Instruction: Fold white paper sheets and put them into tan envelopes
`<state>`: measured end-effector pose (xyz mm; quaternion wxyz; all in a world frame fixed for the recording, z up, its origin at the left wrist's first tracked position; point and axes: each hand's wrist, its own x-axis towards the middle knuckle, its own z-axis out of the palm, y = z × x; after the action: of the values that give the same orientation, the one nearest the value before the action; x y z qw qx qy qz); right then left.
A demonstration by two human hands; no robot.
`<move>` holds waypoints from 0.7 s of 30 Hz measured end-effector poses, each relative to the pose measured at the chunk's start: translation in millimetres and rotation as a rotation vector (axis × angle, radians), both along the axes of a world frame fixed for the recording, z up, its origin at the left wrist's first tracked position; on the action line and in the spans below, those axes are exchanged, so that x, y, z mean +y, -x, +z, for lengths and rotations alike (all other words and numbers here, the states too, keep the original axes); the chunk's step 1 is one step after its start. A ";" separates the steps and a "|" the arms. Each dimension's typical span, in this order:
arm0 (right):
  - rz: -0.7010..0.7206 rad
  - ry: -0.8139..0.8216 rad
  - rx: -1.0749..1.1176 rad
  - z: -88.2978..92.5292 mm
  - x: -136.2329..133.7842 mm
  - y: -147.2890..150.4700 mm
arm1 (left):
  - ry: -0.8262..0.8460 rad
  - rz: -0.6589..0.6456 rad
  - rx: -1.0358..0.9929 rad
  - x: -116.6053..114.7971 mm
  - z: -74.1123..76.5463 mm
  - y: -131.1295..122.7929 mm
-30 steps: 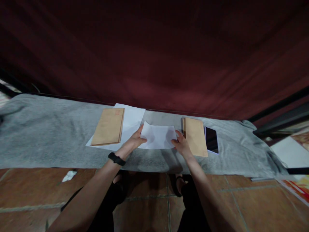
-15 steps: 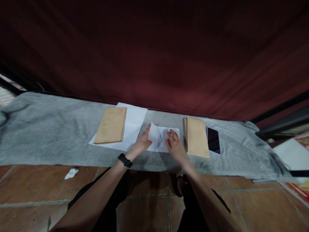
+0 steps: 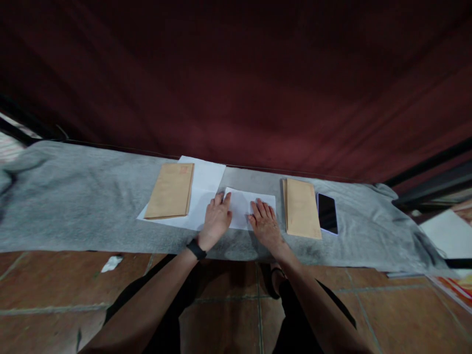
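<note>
**White paper (image 3: 241, 205), center frame**

Lay on grey cloth (image 3: 92, 196). Left hand (image 3: 217, 219) at its left edge, right hand (image 3: 265, 224) flat on top; fingers slightly apart on both, nothing clamped. Good flattening likely needed even pressure, edges held square, no sideways drag.

A curtained spot of unclear kind; dark red hanging cloth (image 3: 236, 98); grey-draped bench (image 3: 88, 201); reddish-brown tiled floor (image 3: 413, 314).

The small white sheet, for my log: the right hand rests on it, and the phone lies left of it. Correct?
Not left: the head view shows the phone lying right of the small white sheet. The right hand does rest on it.
</note>
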<state>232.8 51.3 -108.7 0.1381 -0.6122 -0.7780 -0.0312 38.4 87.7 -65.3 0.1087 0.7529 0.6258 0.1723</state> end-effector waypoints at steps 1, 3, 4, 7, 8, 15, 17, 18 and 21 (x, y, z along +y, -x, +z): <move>-0.005 0.007 -0.004 0.4 -0.3 1.2 | -0.061 -0.017 0.041 -3.9 -1.0 -4.1; -0.018 0.027 -0.018 1.4 -1.1 3.4 | -0.137 -0.128 0.080 -11.9 -6.3 -14.5; -0.023 0.040 -0.029 1.9 -1.5 4.2 | -0.141 -0.214 0.085 -15.7 -10.4 -20.3; -0.014 0.074 -0.069 3.6 -2.3 5.3 | -0.111 -0.350 0.092 -24.9 -24.0 -34.7; -0.009 0.079 -0.076 4.0 -2.4 5.2 | -0.100 -0.360 0.099 -26.8 -27.6 -37.6; -0.016 0.034 -0.033 3.0 -2.8 -1.2 | -0.100 -0.313 0.123 -27.0 -34.1 -33.8; -0.029 0.010 -0.017 1.3 -3.6 -4.4 | -0.101 -0.286 0.120 -26.1 -34.0 -30.4; -0.041 -0.004 -0.009 0.3 -3.9 -6.0 | -0.099 -0.270 0.120 -25.8 -34.2 -28.8; -0.077 -0.042 0.004 -2.5 -4.7 -9.7 | -0.090 -0.221 0.122 -25.0 -35.0 -24.0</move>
<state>242.5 46.7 -111.2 0.1510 -0.6387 -0.7527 -0.0515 62.4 62.7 -100.3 0.0551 0.8305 0.5361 0.1411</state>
